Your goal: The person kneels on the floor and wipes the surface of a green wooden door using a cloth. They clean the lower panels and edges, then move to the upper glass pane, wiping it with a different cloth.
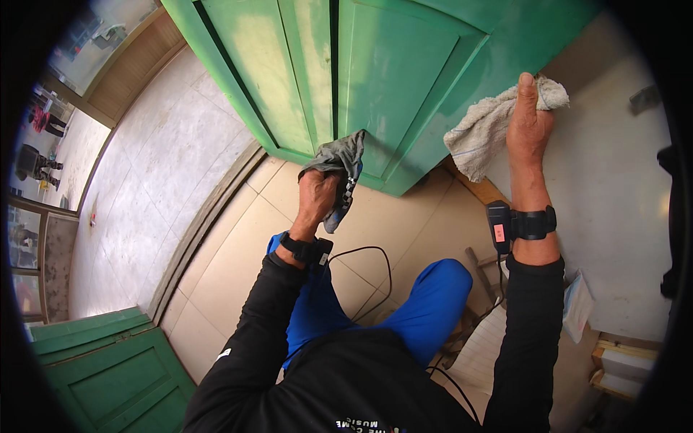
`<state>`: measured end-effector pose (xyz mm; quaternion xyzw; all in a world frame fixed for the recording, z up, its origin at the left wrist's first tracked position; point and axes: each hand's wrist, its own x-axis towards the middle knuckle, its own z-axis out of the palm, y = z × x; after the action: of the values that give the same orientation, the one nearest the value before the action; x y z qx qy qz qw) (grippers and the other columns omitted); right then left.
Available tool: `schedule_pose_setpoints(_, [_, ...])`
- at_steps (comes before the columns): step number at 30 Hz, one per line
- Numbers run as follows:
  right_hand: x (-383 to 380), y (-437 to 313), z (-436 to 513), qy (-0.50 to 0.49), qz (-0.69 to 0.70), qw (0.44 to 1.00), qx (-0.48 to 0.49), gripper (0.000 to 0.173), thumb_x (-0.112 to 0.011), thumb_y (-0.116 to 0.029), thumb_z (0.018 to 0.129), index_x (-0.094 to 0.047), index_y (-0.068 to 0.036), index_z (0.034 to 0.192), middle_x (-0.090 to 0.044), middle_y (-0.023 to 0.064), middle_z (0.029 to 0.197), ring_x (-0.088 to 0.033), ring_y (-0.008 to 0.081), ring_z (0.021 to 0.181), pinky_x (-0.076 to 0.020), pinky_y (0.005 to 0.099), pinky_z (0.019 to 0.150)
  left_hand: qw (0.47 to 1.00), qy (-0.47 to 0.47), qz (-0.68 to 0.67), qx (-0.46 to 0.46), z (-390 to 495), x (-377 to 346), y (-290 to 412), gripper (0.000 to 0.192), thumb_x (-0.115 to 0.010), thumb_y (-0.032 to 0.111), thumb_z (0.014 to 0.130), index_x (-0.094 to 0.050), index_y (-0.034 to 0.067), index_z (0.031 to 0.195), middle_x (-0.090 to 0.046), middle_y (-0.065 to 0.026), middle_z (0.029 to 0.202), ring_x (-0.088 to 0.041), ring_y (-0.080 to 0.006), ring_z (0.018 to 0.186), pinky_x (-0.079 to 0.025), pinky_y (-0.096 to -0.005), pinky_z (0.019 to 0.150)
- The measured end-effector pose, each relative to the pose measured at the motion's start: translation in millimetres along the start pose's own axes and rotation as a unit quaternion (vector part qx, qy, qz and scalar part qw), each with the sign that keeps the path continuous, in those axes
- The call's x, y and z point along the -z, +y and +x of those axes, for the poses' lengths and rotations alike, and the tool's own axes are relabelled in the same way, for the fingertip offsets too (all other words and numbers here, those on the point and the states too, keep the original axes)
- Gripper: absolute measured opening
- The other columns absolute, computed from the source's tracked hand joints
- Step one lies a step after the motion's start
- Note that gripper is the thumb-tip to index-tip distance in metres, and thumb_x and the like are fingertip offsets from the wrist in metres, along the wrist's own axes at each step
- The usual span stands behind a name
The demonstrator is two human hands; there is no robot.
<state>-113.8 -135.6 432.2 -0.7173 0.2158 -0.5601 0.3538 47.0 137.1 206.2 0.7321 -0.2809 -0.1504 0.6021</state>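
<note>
My left hand (318, 196) grips a crumpled grey cloth (341, 157) with a dark, checkered part hanging below. It is close to the lower part of a green panelled door (406, 81). My right hand (529, 127) is closed on a whitish terry cloth (479, 130) with thin blue lines, its thumb up, beside the door's right edge. Whether either cloth touches the door, I cannot tell. Each wrist wears a black strap with a small device and a cable.
A second green door (119, 379) stands at the lower left, by a raised threshold (200, 238). A wooden stool or chair frame (482, 270) is beside my right knee. A black cable (389, 270) loops near my legs. People are outside at the far left.
</note>
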Motion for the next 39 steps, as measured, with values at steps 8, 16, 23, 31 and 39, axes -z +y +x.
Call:
schedule_pose_setpoints(8, [4, 22, -103, 0.061, 0.101, 0.981, -0.153, 0.039, -0.065, -0.014, 0.100, -0.056, 0.005, 0.133, -0.067, 0.0096, 0.105, -0.065, 0.0149, 0.087, -0.0554, 0.0311, 0.079, 0.982, 0.004, -0.151, 0.112, -7, 1, 20, 0.016, -0.062, 0.012, 0.101, -0.073, 0.001, 0.107, -0.068, 0.0018, 0.090, -0.060, -0.0078, 0.077, -0.049, -0.0255, 0.068])
schedule_pose_setpoints(16, [-25, 28, -227, -0.266, 0.154, 0.850, -0.427, 0.037, -0.078, -0.026, 0.090, -0.066, 0.002, 0.112, -0.066, 0.0015, 0.098, -0.061, 0.0094, 0.084, -0.0502, 0.0283, 0.075, 0.967, -0.124, -0.209, 0.081, -40, -42, 46, 0.018, -0.065, 0.011, 0.100, -0.073, 0.001, 0.112, -0.071, 0.0004, 0.099, -0.059, -0.0081, 0.090, -0.052, -0.0278, 0.080])
schedule_pose_setpoints(23, [-17, 20, -226, -0.208, 0.228, 0.821, -0.480, 0.020, -0.076, -0.013, 0.086, -0.067, -0.004, 0.101, -0.064, -0.0015, 0.090, -0.059, 0.0082, 0.081, -0.0488, 0.0274, 0.074, 0.933, -0.160, -0.300, 0.116, -44, -33, 20, 0.016, -0.066, 0.014, 0.099, -0.076, 0.004, 0.105, -0.071, 0.0021, 0.091, -0.059, -0.0080, 0.077, -0.049, -0.0271, 0.069])
schedule_pose_setpoints(31, [-14, 17, -218, -0.183, 0.260, 0.815, -0.485, 0.025, -0.077, -0.014, 0.085, -0.064, -0.007, 0.105, -0.063, -0.0023, 0.091, -0.061, 0.0100, 0.084, -0.0505, 0.0296, 0.079, 0.858, -0.190, -0.437, 0.193, -39, -30, 23, 0.031, -0.055, 0.002, 0.097, -0.065, -0.001, 0.125, -0.073, -0.0104, 0.115, -0.072, -0.0223, 0.102, -0.056, -0.0353, 0.094])
schedule_pose_setpoints(39, [-15, 22, -222, -0.124, 0.359, 0.747, -0.546, 0.025, -0.071, -0.015, 0.090, -0.065, -0.005, 0.111, -0.068, 0.0037, 0.101, -0.067, 0.0177, 0.092, -0.0552, 0.0354, 0.088, 0.830, -0.221, -0.455, 0.234, -44, -22, 25, 0.044, -0.056, 0.029, 0.101, -0.059, 0.001, 0.134, -0.066, -0.0102, 0.132, -0.063, -0.0260, 0.121, -0.047, -0.0413, 0.107])
